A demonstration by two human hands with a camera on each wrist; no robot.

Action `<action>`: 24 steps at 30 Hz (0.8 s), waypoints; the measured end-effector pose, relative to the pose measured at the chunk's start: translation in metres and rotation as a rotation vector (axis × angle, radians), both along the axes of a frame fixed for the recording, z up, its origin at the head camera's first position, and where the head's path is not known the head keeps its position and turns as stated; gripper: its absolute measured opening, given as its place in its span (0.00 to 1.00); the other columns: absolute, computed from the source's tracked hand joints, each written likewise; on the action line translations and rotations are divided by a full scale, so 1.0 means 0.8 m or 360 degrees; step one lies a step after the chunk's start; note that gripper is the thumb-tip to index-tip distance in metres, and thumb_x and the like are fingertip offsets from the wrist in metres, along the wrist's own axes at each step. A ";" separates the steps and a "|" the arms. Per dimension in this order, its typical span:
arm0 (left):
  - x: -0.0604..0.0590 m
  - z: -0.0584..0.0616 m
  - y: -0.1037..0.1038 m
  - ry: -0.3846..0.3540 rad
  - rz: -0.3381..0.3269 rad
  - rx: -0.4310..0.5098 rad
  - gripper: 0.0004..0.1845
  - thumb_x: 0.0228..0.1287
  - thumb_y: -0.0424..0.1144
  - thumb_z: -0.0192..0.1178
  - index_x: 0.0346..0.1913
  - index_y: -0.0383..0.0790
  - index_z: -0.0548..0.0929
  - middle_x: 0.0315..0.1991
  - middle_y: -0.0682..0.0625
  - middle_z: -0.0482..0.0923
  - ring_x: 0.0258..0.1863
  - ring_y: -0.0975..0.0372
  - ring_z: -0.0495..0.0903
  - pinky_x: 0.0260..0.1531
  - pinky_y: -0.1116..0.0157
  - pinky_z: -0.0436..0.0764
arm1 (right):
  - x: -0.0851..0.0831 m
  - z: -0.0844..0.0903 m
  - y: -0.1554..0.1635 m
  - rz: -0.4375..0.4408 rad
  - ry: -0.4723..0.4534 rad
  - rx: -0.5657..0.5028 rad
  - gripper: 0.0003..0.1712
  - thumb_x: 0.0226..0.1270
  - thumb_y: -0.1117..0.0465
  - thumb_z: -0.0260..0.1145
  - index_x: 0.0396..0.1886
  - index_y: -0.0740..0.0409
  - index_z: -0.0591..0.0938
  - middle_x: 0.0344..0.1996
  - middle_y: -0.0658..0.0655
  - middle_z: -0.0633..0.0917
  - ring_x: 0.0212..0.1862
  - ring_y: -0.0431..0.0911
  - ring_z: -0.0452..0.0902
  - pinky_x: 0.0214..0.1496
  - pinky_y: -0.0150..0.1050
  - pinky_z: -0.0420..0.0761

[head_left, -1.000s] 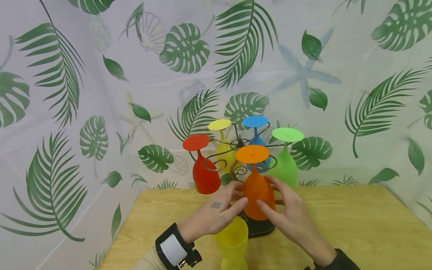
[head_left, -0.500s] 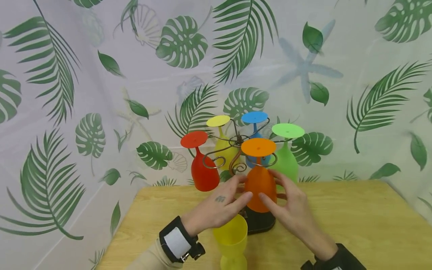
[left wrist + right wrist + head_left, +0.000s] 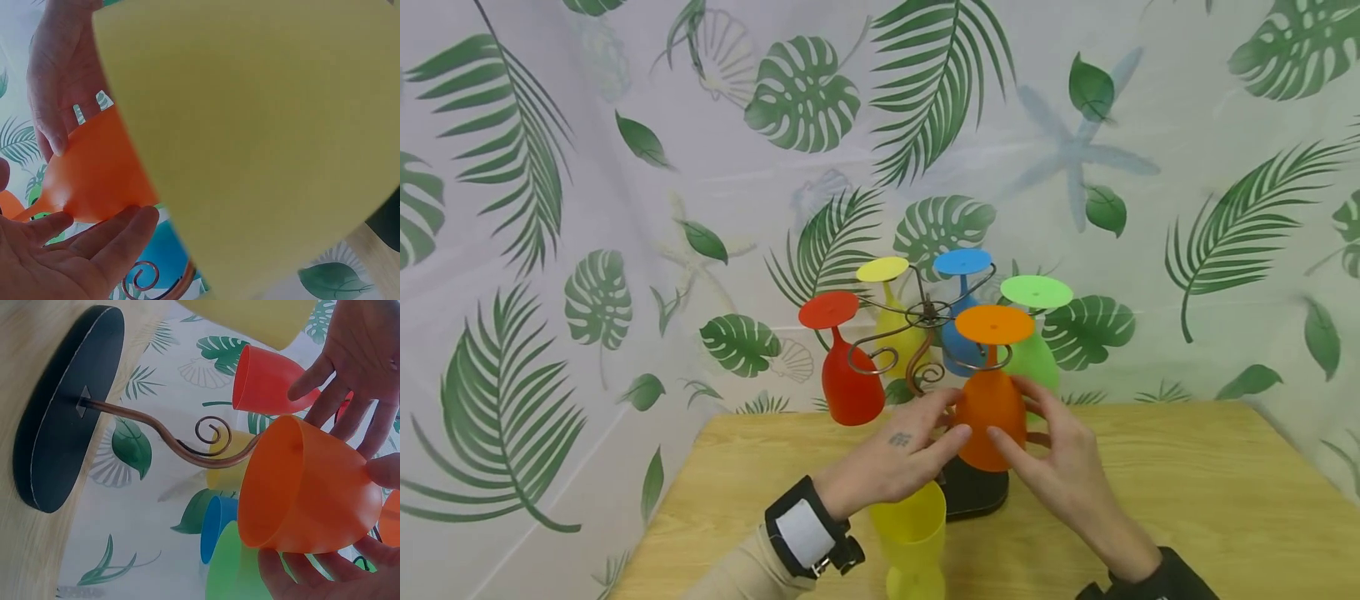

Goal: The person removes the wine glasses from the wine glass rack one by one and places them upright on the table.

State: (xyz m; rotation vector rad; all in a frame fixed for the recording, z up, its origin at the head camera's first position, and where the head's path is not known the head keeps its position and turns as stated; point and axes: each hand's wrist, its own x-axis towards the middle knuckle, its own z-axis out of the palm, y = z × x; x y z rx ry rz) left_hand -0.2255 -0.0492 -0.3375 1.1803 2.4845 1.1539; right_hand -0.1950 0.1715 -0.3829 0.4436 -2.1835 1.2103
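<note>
An orange plastic goblet (image 3: 991,421) hangs upside down, its round foot above a wire loop of the rack. My left hand (image 3: 901,454) holds its bowl from the left, thumb in front and fingers behind. On the other side my right hand (image 3: 1067,475) grips the bowl between thumb and fingers. The right wrist view looks into the open mouth of the orange goblet (image 3: 275,481). The metal goblet rack (image 3: 929,313) has a curled stem and a black base (image 3: 69,412). Red (image 3: 852,387), yellow (image 3: 897,333), blue (image 3: 964,333) and green goblets (image 3: 1036,350) hang inverted around it.
A second yellow goblet (image 3: 913,533) stands upright on the wooden table (image 3: 1180,483), in front of the rack and just below my left hand. It fills much of the left wrist view. Behind the table hangs a leaf-patterned sheet (image 3: 760,200).
Both hands have moved right, and a little upward, with the orange goblet. Its foot has shifted right over the wire loop. The other goblets hang in the same places.
</note>
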 end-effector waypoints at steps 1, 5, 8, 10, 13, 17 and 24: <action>0.000 0.000 0.001 -0.0004 0.0003 -0.0007 0.31 0.82 0.56 0.43 0.78 0.43 0.59 0.77 0.48 0.63 0.71 0.55 0.71 0.59 0.65 0.81 | 0.001 0.000 0.001 -0.0002 0.0000 0.0001 0.35 0.63 0.64 0.75 0.69 0.62 0.73 0.64 0.65 0.80 0.56 0.65 0.82 0.39 0.49 0.89; 0.002 -0.001 0.005 0.0017 0.0014 -0.0036 0.31 0.82 0.56 0.42 0.78 0.42 0.60 0.76 0.48 0.63 0.70 0.56 0.72 0.64 0.64 0.77 | 0.005 -0.001 0.005 -0.0013 -0.0009 0.0004 0.36 0.63 0.64 0.75 0.69 0.62 0.73 0.64 0.65 0.80 0.56 0.65 0.82 0.39 0.49 0.89; 0.002 -0.001 0.008 0.0026 -0.0001 -0.0034 0.31 0.82 0.56 0.42 0.77 0.41 0.60 0.76 0.47 0.64 0.69 0.57 0.73 0.62 0.67 0.78 | 0.009 0.001 0.008 -0.0023 -0.0010 0.0000 0.36 0.63 0.64 0.75 0.69 0.63 0.73 0.64 0.65 0.80 0.56 0.66 0.82 0.39 0.50 0.89; 0.002 -0.001 0.011 0.0037 -0.0021 -0.0028 0.31 0.82 0.54 0.42 0.77 0.41 0.60 0.76 0.47 0.64 0.69 0.57 0.74 0.61 0.67 0.79 | 0.011 0.002 0.011 -0.0037 -0.0011 0.0006 0.36 0.63 0.65 0.75 0.69 0.64 0.73 0.64 0.66 0.79 0.56 0.66 0.81 0.38 0.50 0.89; 0.003 0.000 0.014 0.0043 -0.0043 -0.0025 0.30 0.82 0.53 0.44 0.77 0.41 0.59 0.77 0.46 0.62 0.70 0.56 0.73 0.61 0.67 0.78 | 0.013 0.001 0.015 -0.0056 -0.0006 0.0021 0.35 0.63 0.65 0.75 0.69 0.65 0.73 0.64 0.66 0.79 0.56 0.66 0.82 0.38 0.50 0.89; 0.003 -0.001 0.016 0.0042 -0.0083 -0.0010 0.31 0.81 0.51 0.48 0.77 0.42 0.58 0.77 0.46 0.61 0.71 0.55 0.73 0.61 0.67 0.78 | 0.016 0.000 0.018 -0.0077 0.0001 0.0044 0.35 0.62 0.65 0.75 0.68 0.65 0.73 0.63 0.65 0.80 0.55 0.64 0.82 0.37 0.48 0.90; 0.005 -0.003 0.017 0.0101 -0.0162 0.0030 0.30 0.78 0.45 0.55 0.76 0.41 0.60 0.75 0.45 0.64 0.69 0.56 0.75 0.59 0.69 0.79 | 0.025 0.000 0.023 -0.0101 -0.0009 0.0043 0.36 0.62 0.64 0.76 0.69 0.64 0.73 0.63 0.64 0.80 0.54 0.62 0.82 0.38 0.32 0.86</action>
